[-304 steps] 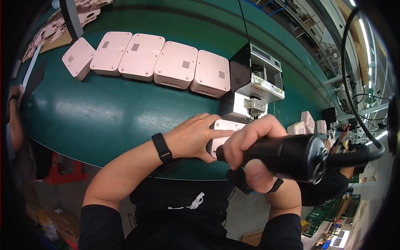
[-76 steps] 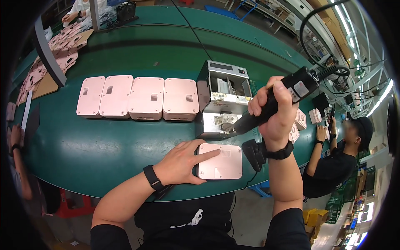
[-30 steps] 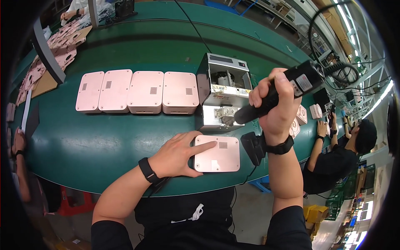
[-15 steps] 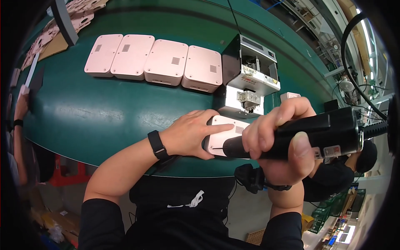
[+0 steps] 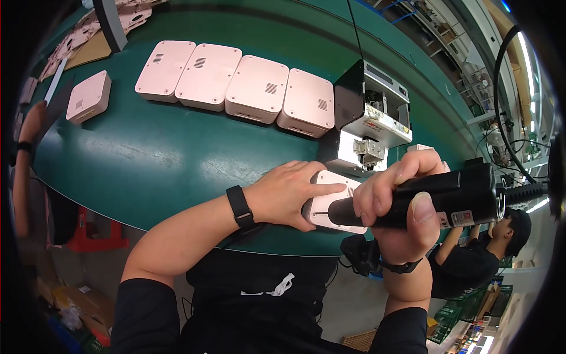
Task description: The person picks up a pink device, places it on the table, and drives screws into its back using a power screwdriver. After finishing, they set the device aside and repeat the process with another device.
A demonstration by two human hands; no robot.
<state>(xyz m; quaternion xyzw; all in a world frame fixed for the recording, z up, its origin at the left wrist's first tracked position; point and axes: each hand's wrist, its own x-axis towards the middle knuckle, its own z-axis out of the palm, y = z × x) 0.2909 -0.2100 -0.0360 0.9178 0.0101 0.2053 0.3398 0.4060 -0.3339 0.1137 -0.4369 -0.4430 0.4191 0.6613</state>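
Observation:
My left hand [image 5: 282,193] grips the left end of a pale pinkish-white plastic housing [image 5: 321,203], thumb at the near side and index finger stretched over its top. The housing lies flat on the green table near its front edge. My right hand [image 5: 401,206] is wrapped round a black electric screwdriver [image 5: 454,192], held almost level over the housing. Its thin bit points at the housing's near left corner, by a screw hole; whether it touches cannot be told. The screwdriver and my right hand hide the housing's right part.
Behind the housing stands a black and silver screw feeder [image 5: 382,121]. Several similar housings [image 5: 206,76] form a row to its left. Another housing [image 5: 88,97] sits far left, near a co-worker's hand [image 5: 34,121]. A second person [image 5: 471,259] is at the right.
The view has shifted, so the table things appear farther right. A single housing now stands at the far left beside the co-worker's hand. My hands keep their hold, with the bit at the same corner.

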